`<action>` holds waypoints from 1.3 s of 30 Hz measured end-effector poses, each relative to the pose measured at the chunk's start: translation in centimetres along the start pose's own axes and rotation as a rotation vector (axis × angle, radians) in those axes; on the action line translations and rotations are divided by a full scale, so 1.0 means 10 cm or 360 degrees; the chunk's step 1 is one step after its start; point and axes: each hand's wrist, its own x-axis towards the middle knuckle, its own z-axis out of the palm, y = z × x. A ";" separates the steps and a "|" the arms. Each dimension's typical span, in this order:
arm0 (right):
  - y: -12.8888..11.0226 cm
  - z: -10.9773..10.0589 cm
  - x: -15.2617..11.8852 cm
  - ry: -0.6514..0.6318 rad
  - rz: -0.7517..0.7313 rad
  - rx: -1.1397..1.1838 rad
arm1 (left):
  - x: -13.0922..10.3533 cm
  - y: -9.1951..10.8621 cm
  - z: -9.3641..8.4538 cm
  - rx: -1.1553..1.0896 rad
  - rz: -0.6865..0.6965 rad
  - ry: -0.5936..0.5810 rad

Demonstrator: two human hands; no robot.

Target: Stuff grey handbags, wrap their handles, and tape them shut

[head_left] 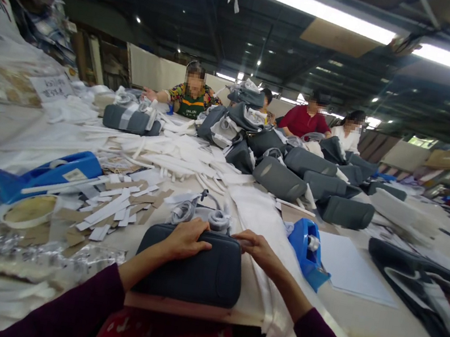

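A dark blue-grey bag (190, 275) with rounded corners lies before me at the table's front edge. Rolled grey straps (220, 220) and a thin looped cord stick up behind its top. My left hand (189, 240) grips the bag's upper edge, thumb on the front face and fingers over the top. At the upper right corner, my right hand (257, 248) has its fingertips closed on the bag's edge; the exact spot they pinch is partly hidden.
Blue tape dispensers (49, 171) stand left and right of the bag. Cut paper strips (115, 205) lie at left, white sheets (357, 268) at right. Further back is a heap of similar grey bags (279, 177). Several co-workers (308, 119) stand across the table.
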 end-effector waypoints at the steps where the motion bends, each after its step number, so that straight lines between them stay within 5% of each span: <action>1: -0.01 0.00 -0.03 -0.0031 0.0048 0.0102 | 0.00 0.00 0.00 0.0004 0.0004 -0.0005; 4: -0.01 0.05 -0.04 -0.0153 0.0199 0.0224 | 0.01 0.02 -0.01 0.0001 0.0010 -0.0029; 8: -0.02 0.13 0.11 0.0183 0.0270 0.0404 | 0.01 0.03 -0.03 0.0018 0.0003 -0.0045; 11: -0.02 0.17 0.17 0.0159 0.0330 0.0466 | 0.01 0.04 -0.04 0.0035 0.0011 -0.0051; 15: -0.05 0.26 0.04 0.0183 0.0389 0.0555 | 0.00 0.03 -0.04 0.0046 0.0027 -0.0053; 21: -0.22 0.45 -0.20 0.0151 0.0600 0.1243 | -0.02 0.02 -0.02 0.0062 0.0081 -0.0051; 29: -0.07 0.62 -0.21 0.0430 0.0355 0.0717 | -0.03 0.09 -0.02 0.0136 0.0154 -0.0032; 39: -0.12 0.66 -0.21 0.0416 0.0398 0.0886 | 0.02 0.03 -0.05 0.0295 0.0182 -0.0218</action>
